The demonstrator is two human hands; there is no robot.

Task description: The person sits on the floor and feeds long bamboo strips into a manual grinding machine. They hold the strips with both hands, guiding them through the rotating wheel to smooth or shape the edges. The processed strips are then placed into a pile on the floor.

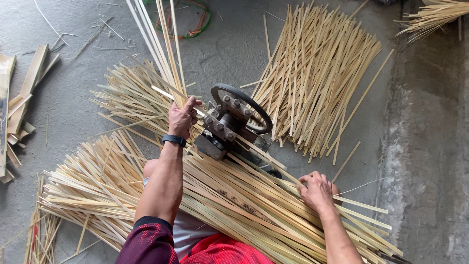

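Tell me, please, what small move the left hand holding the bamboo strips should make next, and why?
Probably draw the strips further away from the splitting machine. The left hand grips them right beside it, while the right hand rests on the bundle lying across the lap.

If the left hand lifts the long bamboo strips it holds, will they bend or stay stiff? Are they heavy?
The bamboo strips in the left hand are thin and long, so they probably flex and sag at the free ends. They look light singly. Their smooth flat faces may let them slide apart, as in the loose pile.
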